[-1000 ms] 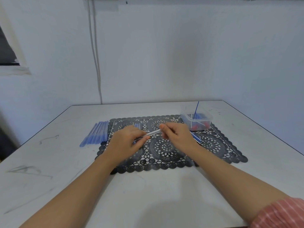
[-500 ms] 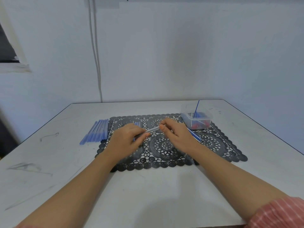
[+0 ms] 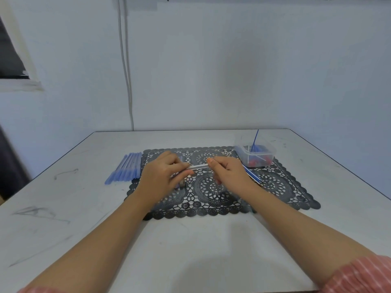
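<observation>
A grey table (image 3: pixel 211 240) is carrying a black lace mat (image 3: pixel 275 187), and both hands are working over the middle of it. The left hand (image 3: pixel 163 178) is curling its fingers round the left end of a clear pen barrel (image 3: pixel 198 166). The right hand (image 3: pixel 228 174) is pinching the right end between thumb and forefinger. Blur is hiding whatever else the left hand may be holding. The barrel is looking light, stiff and slick, so pinching it near each end is probably suiting it best.
</observation>
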The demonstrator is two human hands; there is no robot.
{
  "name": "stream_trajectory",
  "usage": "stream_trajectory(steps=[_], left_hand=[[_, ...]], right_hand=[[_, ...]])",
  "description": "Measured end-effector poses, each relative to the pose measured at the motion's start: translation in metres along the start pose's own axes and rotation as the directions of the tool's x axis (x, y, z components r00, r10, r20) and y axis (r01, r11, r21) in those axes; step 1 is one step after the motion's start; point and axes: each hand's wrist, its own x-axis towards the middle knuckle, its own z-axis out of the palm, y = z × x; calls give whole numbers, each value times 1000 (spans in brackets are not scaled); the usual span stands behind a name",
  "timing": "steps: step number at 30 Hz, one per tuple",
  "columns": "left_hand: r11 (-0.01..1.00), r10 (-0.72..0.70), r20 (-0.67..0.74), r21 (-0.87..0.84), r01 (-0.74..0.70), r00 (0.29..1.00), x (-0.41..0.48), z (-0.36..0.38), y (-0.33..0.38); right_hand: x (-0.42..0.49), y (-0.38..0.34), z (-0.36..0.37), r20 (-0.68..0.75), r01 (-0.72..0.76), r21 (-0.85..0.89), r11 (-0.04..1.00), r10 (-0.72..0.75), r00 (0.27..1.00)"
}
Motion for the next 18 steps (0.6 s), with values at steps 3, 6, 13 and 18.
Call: stream_trajectory(steps=[3, 6, 13, 18], left_hand=[[1000, -15, 24, -11, 15, 1000, 0, 0, -1], [998, -54, 67, -10, 55, 996, -2, 1, -5], [867, -478, 31, -144, 478, 878, 0, -2, -18], [670, -741, -1, -50, 740, 671, -6, -8, -41]], right_hand=[[-1, 1, 2, -28, -7, -43, 999, 6, 1000], [-2, 4, 3, -78, 18, -131, 991, -29, 997], [0, 18, 10, 171, 63, -447, 892, 16, 985], [-2, 23, 22, 371, 146, -580, 802, 101, 923]])
